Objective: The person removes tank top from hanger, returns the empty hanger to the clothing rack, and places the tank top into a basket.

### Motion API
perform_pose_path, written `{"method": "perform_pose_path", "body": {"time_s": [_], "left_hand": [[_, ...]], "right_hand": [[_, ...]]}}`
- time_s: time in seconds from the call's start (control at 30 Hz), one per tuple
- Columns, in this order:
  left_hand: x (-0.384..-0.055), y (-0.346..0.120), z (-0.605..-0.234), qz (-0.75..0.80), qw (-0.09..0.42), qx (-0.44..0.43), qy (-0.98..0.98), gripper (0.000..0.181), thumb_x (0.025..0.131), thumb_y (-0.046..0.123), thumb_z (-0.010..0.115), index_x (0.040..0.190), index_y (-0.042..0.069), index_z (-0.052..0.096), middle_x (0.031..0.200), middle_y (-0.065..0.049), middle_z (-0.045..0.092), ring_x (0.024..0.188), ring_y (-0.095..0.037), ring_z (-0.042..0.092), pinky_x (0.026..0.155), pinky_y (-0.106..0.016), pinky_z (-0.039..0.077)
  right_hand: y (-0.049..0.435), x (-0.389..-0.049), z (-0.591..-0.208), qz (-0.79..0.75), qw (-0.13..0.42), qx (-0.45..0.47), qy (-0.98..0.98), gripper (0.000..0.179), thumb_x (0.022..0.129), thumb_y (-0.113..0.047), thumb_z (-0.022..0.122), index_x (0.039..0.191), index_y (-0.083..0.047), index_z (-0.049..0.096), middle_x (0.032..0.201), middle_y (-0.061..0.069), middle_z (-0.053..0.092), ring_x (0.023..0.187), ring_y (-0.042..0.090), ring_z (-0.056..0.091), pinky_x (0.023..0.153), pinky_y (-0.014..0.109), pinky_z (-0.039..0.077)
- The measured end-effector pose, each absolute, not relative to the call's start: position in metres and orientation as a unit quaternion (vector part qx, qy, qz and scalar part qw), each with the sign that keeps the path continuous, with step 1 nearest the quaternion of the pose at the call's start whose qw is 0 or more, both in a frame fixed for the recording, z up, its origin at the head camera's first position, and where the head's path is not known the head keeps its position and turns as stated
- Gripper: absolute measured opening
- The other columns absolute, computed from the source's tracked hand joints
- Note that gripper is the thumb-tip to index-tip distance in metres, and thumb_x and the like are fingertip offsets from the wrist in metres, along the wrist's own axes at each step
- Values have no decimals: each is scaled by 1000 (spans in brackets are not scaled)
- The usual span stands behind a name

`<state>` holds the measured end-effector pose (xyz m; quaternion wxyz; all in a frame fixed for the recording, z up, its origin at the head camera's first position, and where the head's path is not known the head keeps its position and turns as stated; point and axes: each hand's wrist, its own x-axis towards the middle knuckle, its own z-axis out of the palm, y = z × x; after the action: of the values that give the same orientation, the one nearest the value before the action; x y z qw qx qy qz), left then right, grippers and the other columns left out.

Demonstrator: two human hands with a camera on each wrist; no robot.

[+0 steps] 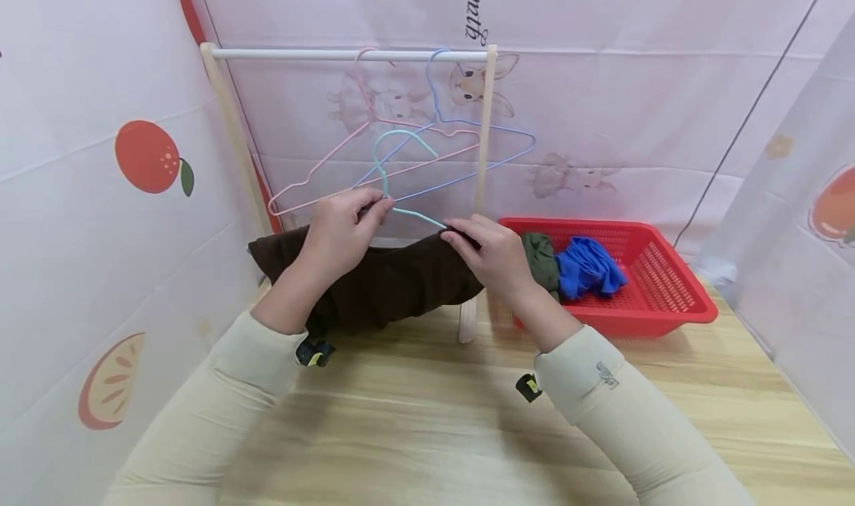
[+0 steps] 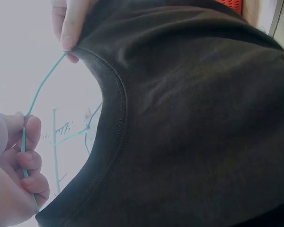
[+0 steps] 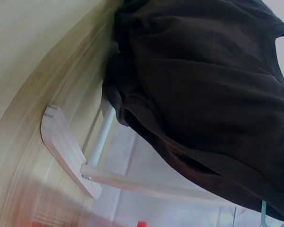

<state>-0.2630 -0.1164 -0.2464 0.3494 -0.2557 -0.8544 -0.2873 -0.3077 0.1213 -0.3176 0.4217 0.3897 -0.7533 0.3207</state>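
A dark brown shirt (image 1: 401, 287) hangs between the two hands above the table, a teal wire hanger (image 1: 401, 131) inside its neck with the hook sticking up. The left hand (image 1: 344, 228) grips the hanger wire at the base of the hook; the left wrist view shows its fingers curled round the wire. At the right of the neckline, the right hand (image 1: 494, 257) pinches the shirt's edge where the hanger's arm enters. The round neckline (image 2: 120, 104) spreads wide in the left wrist view. Cloth hides most of the hanger's lower part. The right wrist view shows the shirt's body (image 3: 208, 94), but not the right hand's grip.
Behind the hands stands a wooden rack with a white rod (image 1: 287, 54). A pink hanger (image 1: 327, 153) and a blue hanger (image 1: 508, 129) hang on it. A red basket (image 1: 668, 283) at right holds green cloth (image 1: 541, 263) and blue cloth (image 1: 588, 268).
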Motion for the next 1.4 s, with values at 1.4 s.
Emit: {"method": "perform_pose_path", "body": {"time_s": [1.4], "left_hand": [[-261,-122,-252,-275,392,-210,-852,23,97,27,62,95,6,72,77,-9,66,71,-22,55,64,-35,42]], "right_hand": [[182,-319,-327,350,453,266,-776,21,91,-19,71,107,-6,74,98,11,73,92,24,70,86,42,55]]}}
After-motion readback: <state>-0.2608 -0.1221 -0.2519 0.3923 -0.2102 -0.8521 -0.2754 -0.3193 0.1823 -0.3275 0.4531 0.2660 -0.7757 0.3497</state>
